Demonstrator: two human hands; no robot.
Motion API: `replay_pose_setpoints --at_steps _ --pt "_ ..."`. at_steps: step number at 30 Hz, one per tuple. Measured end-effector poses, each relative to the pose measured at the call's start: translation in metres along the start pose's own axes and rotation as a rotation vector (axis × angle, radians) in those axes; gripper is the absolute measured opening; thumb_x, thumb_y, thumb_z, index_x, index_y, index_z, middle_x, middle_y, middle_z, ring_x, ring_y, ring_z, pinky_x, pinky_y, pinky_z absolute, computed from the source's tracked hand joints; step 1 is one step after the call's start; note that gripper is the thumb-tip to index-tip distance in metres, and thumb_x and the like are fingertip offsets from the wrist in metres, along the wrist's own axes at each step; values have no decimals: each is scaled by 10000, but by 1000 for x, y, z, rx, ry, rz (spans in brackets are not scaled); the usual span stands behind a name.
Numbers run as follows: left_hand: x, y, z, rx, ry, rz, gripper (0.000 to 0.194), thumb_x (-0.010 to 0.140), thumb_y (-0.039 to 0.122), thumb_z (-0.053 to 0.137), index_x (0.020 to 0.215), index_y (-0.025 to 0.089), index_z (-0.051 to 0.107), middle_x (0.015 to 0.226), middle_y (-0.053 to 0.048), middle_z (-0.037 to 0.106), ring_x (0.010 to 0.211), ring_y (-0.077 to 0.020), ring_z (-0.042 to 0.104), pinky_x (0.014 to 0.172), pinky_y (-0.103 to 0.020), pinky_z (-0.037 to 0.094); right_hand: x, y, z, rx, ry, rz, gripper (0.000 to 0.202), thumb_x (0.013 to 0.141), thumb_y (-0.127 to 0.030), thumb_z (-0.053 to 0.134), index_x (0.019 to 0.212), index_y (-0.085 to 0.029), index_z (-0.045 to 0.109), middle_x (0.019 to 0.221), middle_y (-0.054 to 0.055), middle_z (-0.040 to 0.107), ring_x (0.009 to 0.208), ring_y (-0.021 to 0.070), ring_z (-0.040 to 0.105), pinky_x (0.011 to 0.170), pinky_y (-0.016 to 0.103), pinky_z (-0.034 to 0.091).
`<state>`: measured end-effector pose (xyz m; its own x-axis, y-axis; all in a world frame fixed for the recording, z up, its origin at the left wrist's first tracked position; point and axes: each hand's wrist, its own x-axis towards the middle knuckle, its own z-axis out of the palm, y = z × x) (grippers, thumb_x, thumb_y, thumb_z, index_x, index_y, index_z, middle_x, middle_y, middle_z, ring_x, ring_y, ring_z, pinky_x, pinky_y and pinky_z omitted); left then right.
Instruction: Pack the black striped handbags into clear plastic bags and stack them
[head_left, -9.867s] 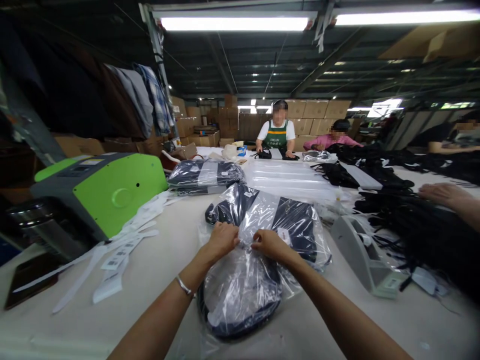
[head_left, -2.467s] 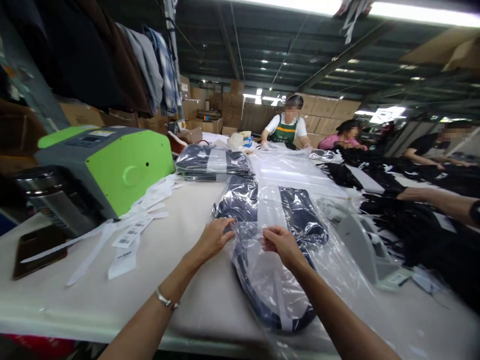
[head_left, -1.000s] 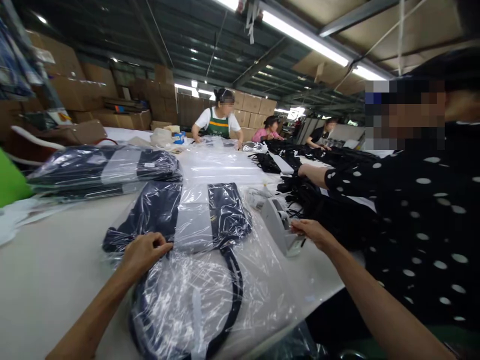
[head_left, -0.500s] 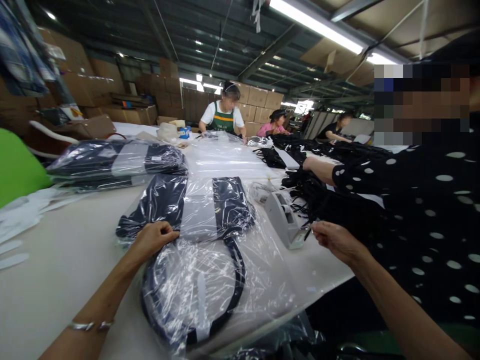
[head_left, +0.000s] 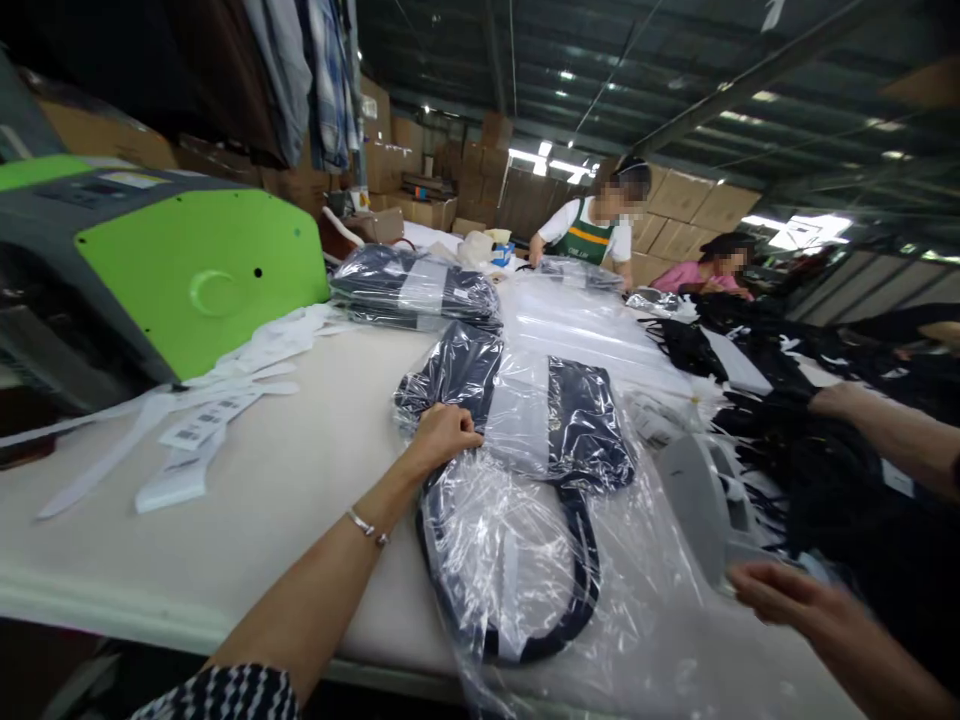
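A folded dark article (head_left: 592, 415) with a pale band round its middle lies inside a clear plastic bag (head_left: 637, 600) on the table. From its near side a dark looped strap (head_left: 589, 560) curves towards me, under the same plastic. My left hand (head_left: 448, 435) is closed at the article's near left edge, its fingers gripping the plastic. On the right, beside the bag, stands a grey tape dispenser (head_left: 690, 505). My right hand (head_left: 776, 595) is at the dispenser's near end, thumb and finger pinched on what looks like a short end of clear tape, slightly blurred.
A green and grey machine (head_left: 217, 275) stands at the left, with paper labels (head_left: 202, 430) in front. More wrapped dark articles (head_left: 420, 290) and clear plastic sheets (head_left: 577, 330) lie farther back. Dark strapped goods (head_left: 825, 460) pile up at right, where a co-worker's arm (head_left: 885, 425) reaches in.
My view has swung left, bringing the green machine into sight. My right hand has moved nearer to me, staying by the dispenser's end. My left hand keeps its place on the plastic.
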<state>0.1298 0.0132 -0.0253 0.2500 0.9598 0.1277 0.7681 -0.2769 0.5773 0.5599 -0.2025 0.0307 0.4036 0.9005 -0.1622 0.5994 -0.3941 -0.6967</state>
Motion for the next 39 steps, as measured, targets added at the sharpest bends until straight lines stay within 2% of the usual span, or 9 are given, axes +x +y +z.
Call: replay_pose_setpoints --at_steps 5,8,15,18,23,27,30,35,39 --pt "0 0 1 21 6 3 140 711 362 712 696 225 735 752 -18 746 800 -219 655 801 -330 454 19 -162 106 -7 -434 -350 297 750 -503 698 722 -207 697 695 18 652 650 157 550 600 269 433" --pt "-1 0 2 17 26 5 124 704 349 720 696 226 735 732 -21 735 797 -224 655 806 -338 456 50 -206 166 -126 -474 -417 258 753 -433 676 692 -183 695 608 -14 620 562 117 494 525 238 345" --pt "-5 -2 4 -8 62 5 76 736 291 690 735 220 716 802 -40 722 853 -235 633 841 -356 441 105 -208 215 -469 -476 -336 223 680 -328 726 526 -198 632 495 -23 602 508 129 543 495 242 352" --pt "-4 -3 5 -21 44 -3 79 734 299 715 748 224 699 831 -33 719 878 -231 623 851 -352 440 108 -211 215 -552 -452 -352 248 663 -393 776 593 -206 629 567 8 658 565 169 604 525 262 367" --pt "-4 -5 5 -39 44 1 87 736 290 729 745 221 677 849 -36 712 899 -234 614 863 -357 437 107 -200 207 -796 -158 -405 610 573 -700 795 893 -222 590 843 79 710 760 265 650 595 292 356" --pt "-4 -6 6 -63 64 19 81 734 272 723 720 220 662 820 -29 700 861 -230 606 839 -359 431 111 -183 184 -667 -220 -426 516 694 -612 754 969 -212 582 885 55 700 787 248 650 650 304 410" --pt "-3 -7 7 -65 74 25 113 711 281 742 705 224 645 803 -17 691 852 -227 597 832 -353 420 110 -185 179 -499 -101 -469 551 825 -582 640 1184 -166 590 1177 145 672 1043 298 642 858 385 478" --pt "-2 -8 10 -52 73 18 163 706 319 752 688 228 618 787 -9 677 860 -229 587 814 -343 404 104 -198 233 -418 138 -755 674 1005 -550 357 1550 -161 277 1617 158 295 1500 298 229 1198 508 196" --pt "0 -8 13 -37 64 16 144 718 311 744 707 226 628 822 -23 680 881 -239 588 819 -346 402 109 -188 276 -570 126 -769 635 1018 -537 359 1544 -183 325 1643 119 255 1535 292 97 1227 531 10"
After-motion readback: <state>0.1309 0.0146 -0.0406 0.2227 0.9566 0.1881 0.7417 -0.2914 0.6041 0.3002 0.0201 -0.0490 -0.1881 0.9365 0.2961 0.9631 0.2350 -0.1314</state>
